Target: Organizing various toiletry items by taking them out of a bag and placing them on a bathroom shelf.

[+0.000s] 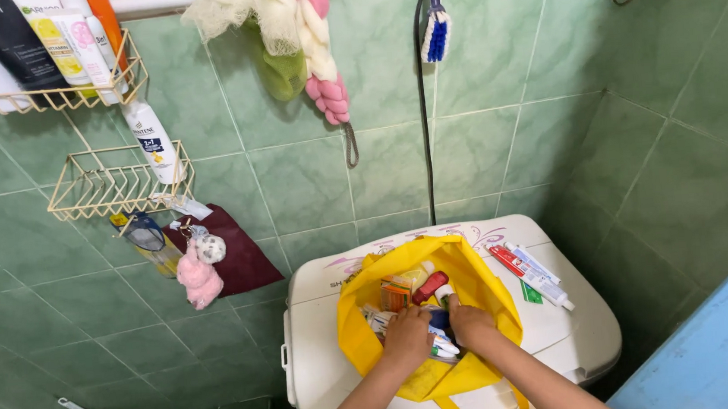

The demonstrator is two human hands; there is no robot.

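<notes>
Yellow bag (366,334) around both hands, seemingly.

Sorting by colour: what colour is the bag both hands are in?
Bright yellow bag, seen best in the head view.

Your two bare forearms reach up from the bottom edge, angled toward each other. Your left hand (407,338) and right hand (470,324) sit side by side, knuckles up, fingers curled downward out of sight.

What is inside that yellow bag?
The yellow bag holds an orange box, a red-capped tube and small packets. Both hands reach in, covering whatever lies underneath.
</notes>
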